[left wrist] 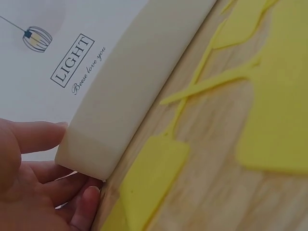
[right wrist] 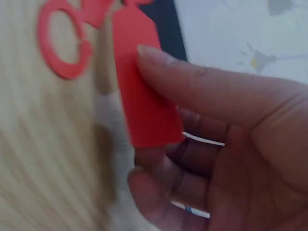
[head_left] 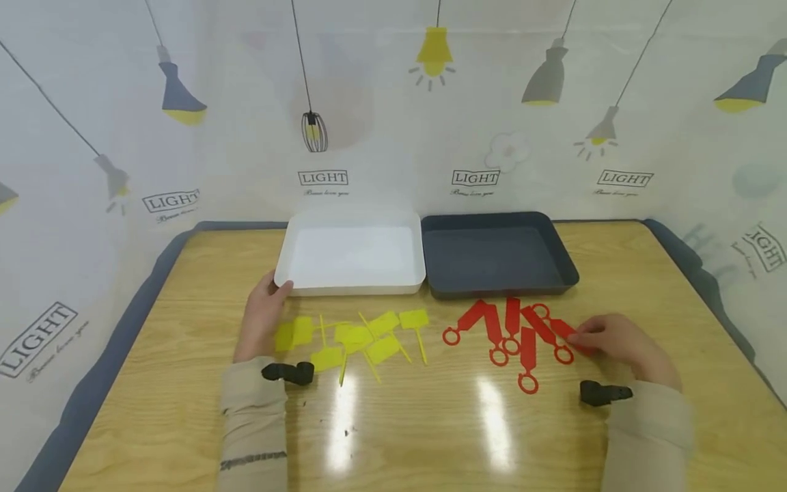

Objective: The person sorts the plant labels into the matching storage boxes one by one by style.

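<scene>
My left hand (head_left: 263,311) grips the near left corner of a white tray (head_left: 350,290), thumb at the rim and fingers curled against the outer wall in the left wrist view. Just in front of that tray lie several yellow plant labels (head_left: 384,350), flat rectangles with thin stems, some overlapping. On the other side, my right hand (head_left: 624,342) pinches the wide end of a red ring tag (right wrist: 144,96) between thumb and fingers. Several more red ring tags (head_left: 528,348) lie loosely bunched to its left, each a flat strip with a ring at one end.
A dark grey tray (head_left: 501,290) stands right beside the white one at the back of the wooden table (head_left: 418,437). Behind the trays hangs a pale curtain (head_left: 393,137) printed with lamps. Both wrists wear black camera mounts (head_left: 289,372).
</scene>
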Demonstrator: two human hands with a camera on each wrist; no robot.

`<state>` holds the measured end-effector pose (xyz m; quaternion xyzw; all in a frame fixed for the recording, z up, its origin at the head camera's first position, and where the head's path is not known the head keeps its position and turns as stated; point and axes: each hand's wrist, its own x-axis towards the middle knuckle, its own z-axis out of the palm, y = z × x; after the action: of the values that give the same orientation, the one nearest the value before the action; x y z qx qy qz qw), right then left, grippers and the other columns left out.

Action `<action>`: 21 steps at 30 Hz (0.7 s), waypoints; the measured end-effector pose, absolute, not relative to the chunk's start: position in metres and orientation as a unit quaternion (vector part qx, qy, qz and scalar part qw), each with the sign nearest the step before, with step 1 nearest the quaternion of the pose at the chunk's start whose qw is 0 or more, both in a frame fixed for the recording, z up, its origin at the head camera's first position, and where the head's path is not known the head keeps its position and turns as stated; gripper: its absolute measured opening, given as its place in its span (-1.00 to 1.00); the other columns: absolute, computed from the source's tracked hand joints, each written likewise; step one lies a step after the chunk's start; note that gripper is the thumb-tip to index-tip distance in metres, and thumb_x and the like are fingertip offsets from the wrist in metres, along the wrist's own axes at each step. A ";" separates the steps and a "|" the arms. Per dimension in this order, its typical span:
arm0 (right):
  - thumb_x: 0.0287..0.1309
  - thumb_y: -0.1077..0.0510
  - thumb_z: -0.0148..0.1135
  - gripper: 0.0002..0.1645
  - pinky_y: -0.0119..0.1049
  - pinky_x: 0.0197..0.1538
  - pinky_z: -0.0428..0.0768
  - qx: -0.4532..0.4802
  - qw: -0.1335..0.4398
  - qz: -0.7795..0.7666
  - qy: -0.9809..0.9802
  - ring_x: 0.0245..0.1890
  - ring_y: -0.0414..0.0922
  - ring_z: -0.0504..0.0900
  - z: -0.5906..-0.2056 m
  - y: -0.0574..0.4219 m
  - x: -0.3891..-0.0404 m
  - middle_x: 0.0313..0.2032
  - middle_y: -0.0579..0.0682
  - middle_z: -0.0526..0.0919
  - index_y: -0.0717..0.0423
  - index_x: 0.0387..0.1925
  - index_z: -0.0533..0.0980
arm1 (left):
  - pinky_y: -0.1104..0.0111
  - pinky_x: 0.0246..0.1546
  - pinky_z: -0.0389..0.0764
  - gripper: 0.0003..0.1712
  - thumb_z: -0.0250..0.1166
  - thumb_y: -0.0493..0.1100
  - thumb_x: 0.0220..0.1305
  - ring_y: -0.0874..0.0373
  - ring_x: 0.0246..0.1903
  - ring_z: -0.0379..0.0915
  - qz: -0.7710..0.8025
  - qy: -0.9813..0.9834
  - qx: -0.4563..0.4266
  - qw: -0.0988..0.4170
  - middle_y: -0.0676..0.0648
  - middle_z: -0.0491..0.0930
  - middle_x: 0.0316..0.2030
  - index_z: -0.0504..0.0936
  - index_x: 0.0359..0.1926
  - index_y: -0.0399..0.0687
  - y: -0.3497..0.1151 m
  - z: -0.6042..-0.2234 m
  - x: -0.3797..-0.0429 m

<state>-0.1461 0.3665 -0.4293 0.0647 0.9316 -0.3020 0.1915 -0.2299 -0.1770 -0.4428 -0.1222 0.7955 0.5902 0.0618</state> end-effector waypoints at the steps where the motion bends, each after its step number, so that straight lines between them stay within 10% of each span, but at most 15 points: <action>1: -0.05 -0.21 0.23 -0.42 -0.27 -0.30 0.45 0.064 0.189 -0.315 0.928 -0.32 -0.08 0.45 -0.428 0.368 -0.145 -0.28 0.02 0.55 0.22 -0.21 0.55 | 0.22 0.25 0.01 -0.34 -0.03 0.05 0.32 0.14 0.28 -0.07 0.595 0.792 -0.122 0.063 0.02 0.03 0.32 0.02 0.36 -0.01 -0.178 -0.442 -0.229; 10: 0.06 -0.30 0.05 -0.31 -0.24 -0.41 0.46 0.053 0.148 -0.356 0.921 -0.40 0.01 0.44 -0.399 0.367 -0.139 -0.33 0.14 0.50 0.20 -0.03 0.41 | 0.21 0.23 0.05 -0.35 0.01 0.01 0.31 0.10 0.25 -0.01 0.615 0.781 -0.091 0.064 -0.03 0.08 0.30 0.05 0.34 -0.04 -0.181 -0.447 -0.231; 21: 0.07 -0.14 0.14 -0.51 -0.37 -0.51 0.44 0.072 -0.053 -0.479 0.874 -0.58 -0.15 0.44 -0.383 0.303 -0.176 -0.45 -0.12 0.53 0.09 -0.08 0.42 | 0.20 0.23 0.05 -0.36 0.02 0.03 0.30 0.10 0.25 0.00 0.597 0.793 -0.106 0.060 -0.01 0.10 0.29 0.08 0.33 0.01 -0.186 -0.450 -0.233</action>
<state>-0.1758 0.3034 -0.3832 0.0723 0.8735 -0.4785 -0.0525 -0.2327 -0.1862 -0.4497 -0.1060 0.7928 0.5971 0.0605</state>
